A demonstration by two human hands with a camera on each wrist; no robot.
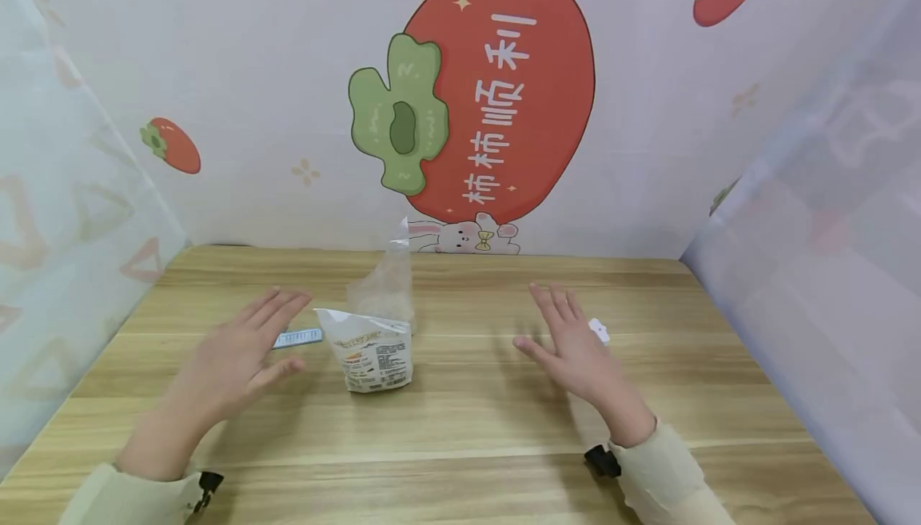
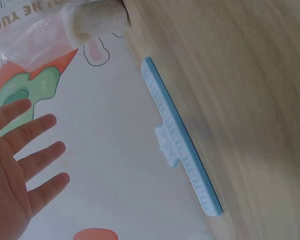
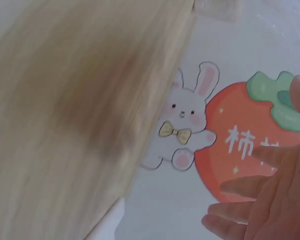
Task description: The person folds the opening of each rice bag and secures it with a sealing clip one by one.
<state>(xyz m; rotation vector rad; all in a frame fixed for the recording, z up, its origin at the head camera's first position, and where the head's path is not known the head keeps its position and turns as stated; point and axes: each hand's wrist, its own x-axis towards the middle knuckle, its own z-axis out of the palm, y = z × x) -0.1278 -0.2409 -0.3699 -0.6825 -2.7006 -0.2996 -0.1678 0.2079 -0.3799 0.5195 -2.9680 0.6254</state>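
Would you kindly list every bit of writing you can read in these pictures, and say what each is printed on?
"柿柿顺利": white characters running sideways on the big red persimmon of the backdrop.
"柿": the one character that shows on the persimmon in the right wrist view, beside the bunny.
Small print on the opened bag on the table: too small to read.
Letters at the top edge of the left wrist view: cut off and upside down, not readable.
Blue sealing clip: an embossed mark, not legible.

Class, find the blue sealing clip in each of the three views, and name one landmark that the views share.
Head: the clip lies on the table, between the left hand and the bag.
Left wrist: centre, running diagonally along the table edge.
Right wrist: not in it.
Shared landmark: the red persimmon picture on the back wall.
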